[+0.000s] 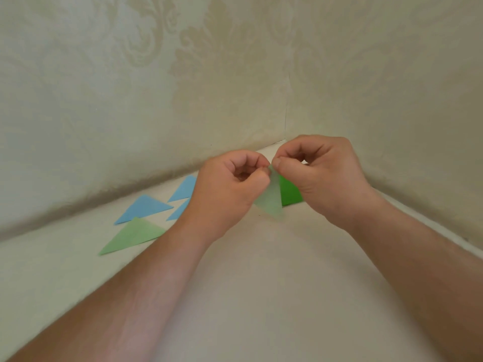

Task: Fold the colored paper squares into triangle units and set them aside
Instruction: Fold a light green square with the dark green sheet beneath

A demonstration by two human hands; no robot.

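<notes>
- Left hand [230, 184] and right hand [321, 168] meet at frame centre, both lifted off the worktop [261, 283], fingers curled, each pinching the top tip of a pale green paper piece [270, 199].
- The piece hangs down between the two hands, narrow and pointed at the top; looks partly folded, exact fold stage unclear from the blur.
- Step in hand, as a judgement: lining up corners or sharpening a crease. Do it well by matching the edges exactly before pressing, then running a fingertip along the fold; laying it flat on the worktop would give a crisper line.
- Set-aside units lie left of centre: blue triangles [145, 209], and a light green triangle [130, 236] nearest the camera.
- Darker green paper [290, 192] lies behind the right hand, partly hidden.
- Patterned wallpaper [235, 61] fills the upper frame.
- No brands, labels or readable writing anywhere.
</notes>
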